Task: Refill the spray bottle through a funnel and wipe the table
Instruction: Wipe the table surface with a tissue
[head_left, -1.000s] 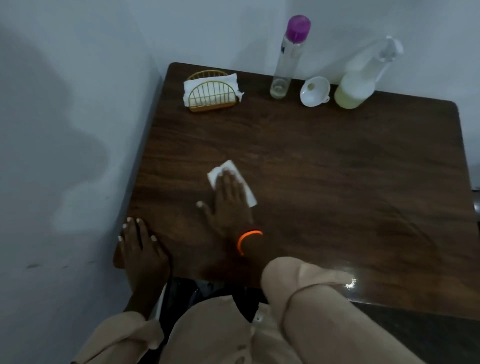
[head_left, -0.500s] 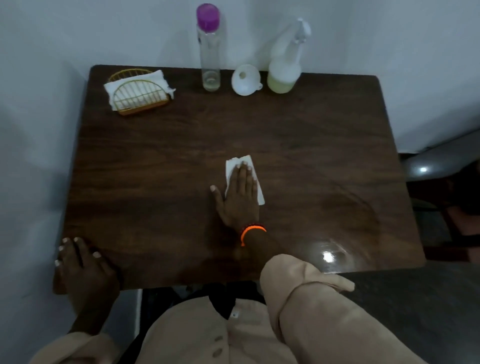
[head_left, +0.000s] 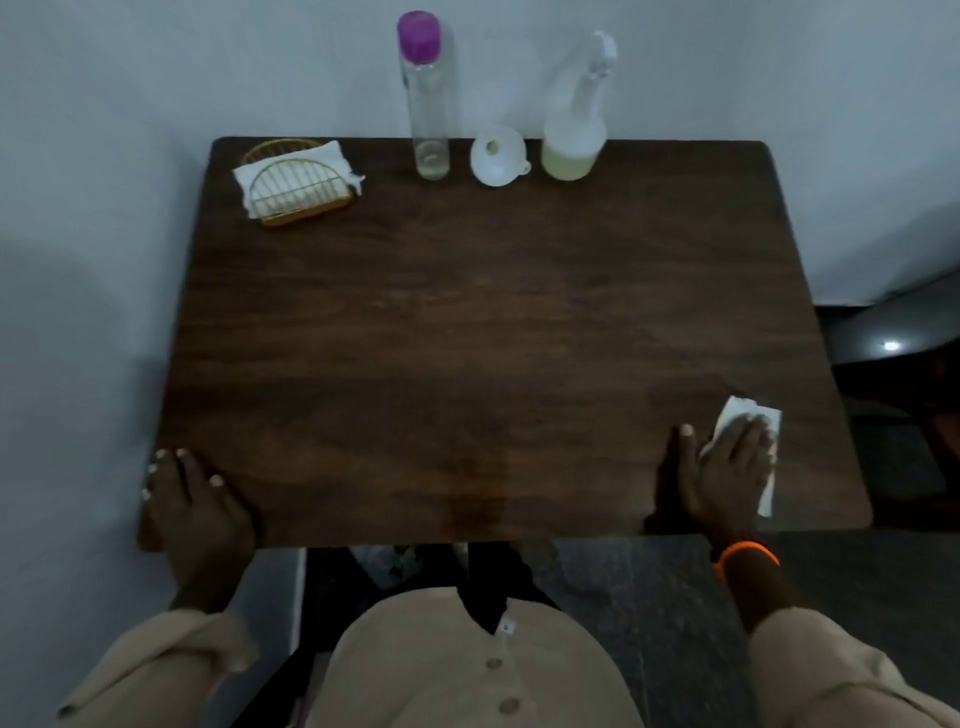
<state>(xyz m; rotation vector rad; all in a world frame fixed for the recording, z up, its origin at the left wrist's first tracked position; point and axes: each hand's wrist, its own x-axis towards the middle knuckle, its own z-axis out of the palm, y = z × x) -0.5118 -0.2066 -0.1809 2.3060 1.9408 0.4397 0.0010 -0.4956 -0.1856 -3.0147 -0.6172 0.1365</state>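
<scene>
Wiping the wooden table (head_left: 467, 322)
Right hand (head_left: 727, 467), flat and unclenched, presses a crumpled white tissue (head_left: 748, 415) at four o'clock; left hand (head_left: 195, 512) rests flat at eight.

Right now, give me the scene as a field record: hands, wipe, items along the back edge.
surface: dark wooden table
right hand: flat, pressing a white paper tissue near the table's front right corner
left hand: resting on the front left corner, holding nothing
back row, left to right: gold wire napkin holder with white napkins; tall clear bottle with purple cap; white plastic funnel, off the bottles; translucent spray bottle with pale yellowish liquid low inside
wrist: orange bangle, right
</scene>
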